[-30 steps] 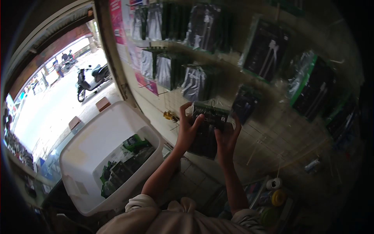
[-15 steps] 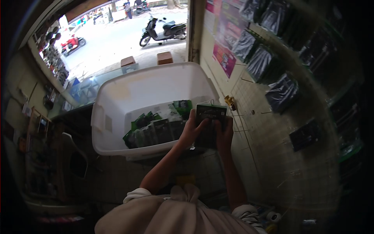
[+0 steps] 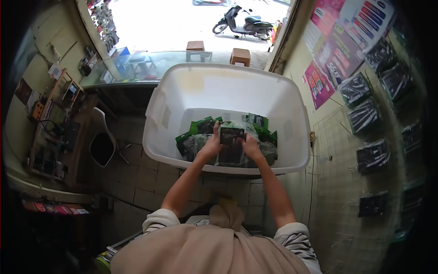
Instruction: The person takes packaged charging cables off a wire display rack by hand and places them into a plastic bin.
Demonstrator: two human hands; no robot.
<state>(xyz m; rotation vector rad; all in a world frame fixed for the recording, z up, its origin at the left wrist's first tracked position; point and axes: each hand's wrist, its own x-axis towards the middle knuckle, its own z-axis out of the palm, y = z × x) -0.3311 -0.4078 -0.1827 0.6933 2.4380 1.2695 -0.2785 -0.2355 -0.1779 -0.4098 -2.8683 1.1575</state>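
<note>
Over the near part of a large white plastic tub (image 3: 246, 89), I hold a flat black packet in clear plastic (image 3: 232, 153) with both hands. My left hand (image 3: 211, 146) grips its left edge, one finger pointing up past the top corner. At the right edge, my right hand (image 3: 250, 147) is closed on the same packet. Behind and beside it, several green and black packets (image 3: 185, 142) in clear wrap lie heaped on the tub's floor. Print on the held packet is too small to read.
Packets (image 3: 365, 115) hang on hooks of a wire wall grid (image 3: 335, 182) to the right. A glass counter (image 3: 159, 66) stands behind the tub. To the left are a white chair (image 3: 101, 137) and a wooden workbench (image 3: 77, 132). A scooter (image 3: 244, 23) is parked outside.
My view has turned left from the hanging packets toward the tub. Both hands have brought the packet from the tub's right edge to above the heap inside it.
</note>
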